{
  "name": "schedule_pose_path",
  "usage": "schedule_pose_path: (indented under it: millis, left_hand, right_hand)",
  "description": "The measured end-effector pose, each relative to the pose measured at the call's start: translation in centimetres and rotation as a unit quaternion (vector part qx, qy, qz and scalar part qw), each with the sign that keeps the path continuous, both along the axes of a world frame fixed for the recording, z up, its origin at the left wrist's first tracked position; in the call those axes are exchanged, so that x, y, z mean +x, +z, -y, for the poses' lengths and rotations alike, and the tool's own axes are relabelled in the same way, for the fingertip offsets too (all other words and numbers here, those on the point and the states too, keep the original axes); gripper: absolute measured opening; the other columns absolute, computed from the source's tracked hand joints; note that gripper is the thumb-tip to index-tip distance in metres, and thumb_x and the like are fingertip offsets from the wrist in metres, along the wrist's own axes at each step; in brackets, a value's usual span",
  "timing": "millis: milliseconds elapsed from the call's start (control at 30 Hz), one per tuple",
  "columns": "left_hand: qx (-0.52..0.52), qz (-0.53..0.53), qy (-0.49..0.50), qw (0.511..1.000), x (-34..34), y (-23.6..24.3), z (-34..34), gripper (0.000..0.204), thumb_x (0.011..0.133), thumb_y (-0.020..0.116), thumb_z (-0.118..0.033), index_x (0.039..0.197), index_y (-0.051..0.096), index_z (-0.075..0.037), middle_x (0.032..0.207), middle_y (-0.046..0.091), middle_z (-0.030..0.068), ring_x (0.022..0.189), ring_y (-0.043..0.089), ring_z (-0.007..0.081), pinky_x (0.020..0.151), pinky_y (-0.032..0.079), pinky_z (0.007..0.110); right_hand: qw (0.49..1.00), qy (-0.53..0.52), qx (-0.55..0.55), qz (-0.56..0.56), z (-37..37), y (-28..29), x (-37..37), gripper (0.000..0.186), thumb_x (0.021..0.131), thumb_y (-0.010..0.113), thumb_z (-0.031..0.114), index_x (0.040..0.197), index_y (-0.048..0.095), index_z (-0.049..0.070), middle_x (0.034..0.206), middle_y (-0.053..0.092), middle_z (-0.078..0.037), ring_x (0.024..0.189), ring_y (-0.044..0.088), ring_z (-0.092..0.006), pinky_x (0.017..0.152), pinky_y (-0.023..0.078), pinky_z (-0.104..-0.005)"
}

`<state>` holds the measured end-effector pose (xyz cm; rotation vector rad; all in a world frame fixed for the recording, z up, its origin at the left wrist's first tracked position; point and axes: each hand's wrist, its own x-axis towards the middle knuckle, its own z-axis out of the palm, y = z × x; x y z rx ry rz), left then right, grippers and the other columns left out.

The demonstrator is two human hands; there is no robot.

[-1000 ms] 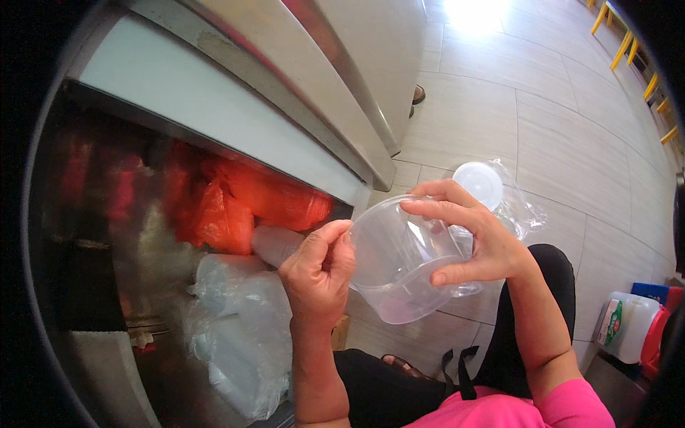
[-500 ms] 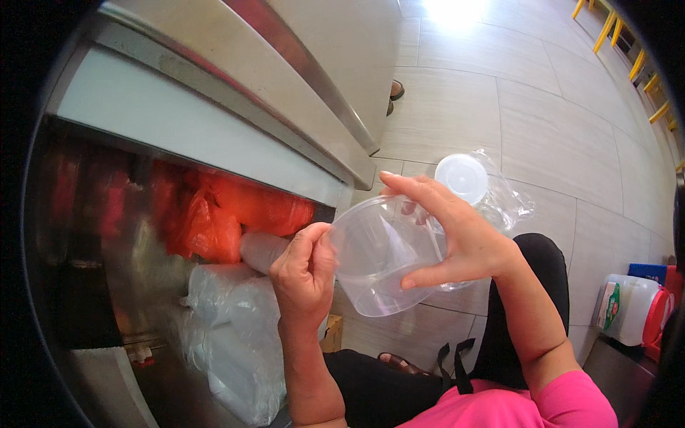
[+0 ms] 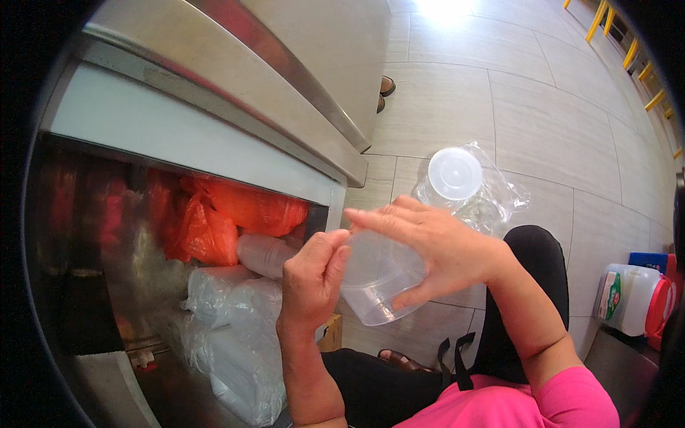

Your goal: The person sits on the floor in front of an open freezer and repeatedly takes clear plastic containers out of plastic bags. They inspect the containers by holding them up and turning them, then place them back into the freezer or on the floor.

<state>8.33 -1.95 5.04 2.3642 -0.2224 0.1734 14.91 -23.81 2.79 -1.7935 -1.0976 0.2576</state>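
Note:
A clear round plastic tub (image 3: 374, 289) is held between my two hands, tilted on its side. My left hand (image 3: 314, 274) is closed, its thumb and fingers pinching the tub at its left edge. My right hand (image 3: 435, 246) spans the tub from the other side, fingers across the far part and thumb along the near part, hiding much of it. Beyond my right hand, a round translucent white tub or lid (image 3: 455, 173) rests on a crumpled clear plastic bag (image 3: 492, 203) on the floor.
At left, an open cabinet holds red plastic bags (image 3: 214, 221), stacked clear cups (image 3: 264, 255) and plastic-wrapped containers (image 3: 246, 349). A cardboard box (image 3: 330, 333) sits near my left forearm. A white jug with a red part (image 3: 631, 299) stands at right. Another person's shoe (image 3: 387, 85) shows beyond the cabinet.
The tub has turned and tilted in my hands. My right hand has shifted left and slightly down, bringing its fingers close to my left hand. The view has shifted slightly.

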Motion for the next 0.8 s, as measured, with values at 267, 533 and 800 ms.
schedule_pose_path:
  millis: [267, 533, 800]
  left_hand:
    - [-0.158, -0.023, 0.109, 0.981, 0.2, -0.5, -0.7, 0.019, 0.101, 0.050, -0.017, 0.093, 0.058, -0.001, 0.072, 0.058, 0.0050, 0.060, 0.057, 0.0119, 0.056, 0.046, 0.026]
    - [-0.304, 0.061, 0.182, 0.933, 0.8, -1.8, -0.5, 0.019, 0.101, 0.051, -0.023, 0.094, 0.057, -0.006, 0.071, 0.055, 0.0010, 0.054, 0.054, 0.0095, 0.051, 0.046, 0.021]
    - [-0.287, 0.045, 0.193, 0.937, 1.2, -2.3, -0.7, 0.020, 0.102, 0.051, -0.017, 0.107, 0.060, 0.000, 0.077, 0.062, 0.0033, 0.060, 0.059, 0.0098, 0.059, 0.050, 0.022]
  right_hand:
    - [0.979, -0.144, 0.135, -0.058, -1.3, -1.2, -0.8, 0.112, 0.063, 0.086, 0.037, 0.152, 0.023, 0.008, 0.145, 0.039, -0.018, 0.132, 0.040, -0.0319, 0.109, 0.034, -0.0417]
    - [0.846, -0.146, 0.322, -0.398, -3.1, -2.9, -2.2, 0.115, 0.068, 0.085, 0.036, 0.154, 0.013, 0.008, 0.149, 0.029, -0.023, 0.136, 0.034, -0.0343, 0.110, 0.033, -0.0457]
    - [0.854, -0.198, 0.301, -0.374, -2.9, -3.1, -1.9, 0.109, 0.067, 0.085, 0.037, 0.151, 0.023, 0.007, 0.124, 0.046, -0.014, 0.109, 0.051, -0.0236, 0.090, 0.047, -0.0370]
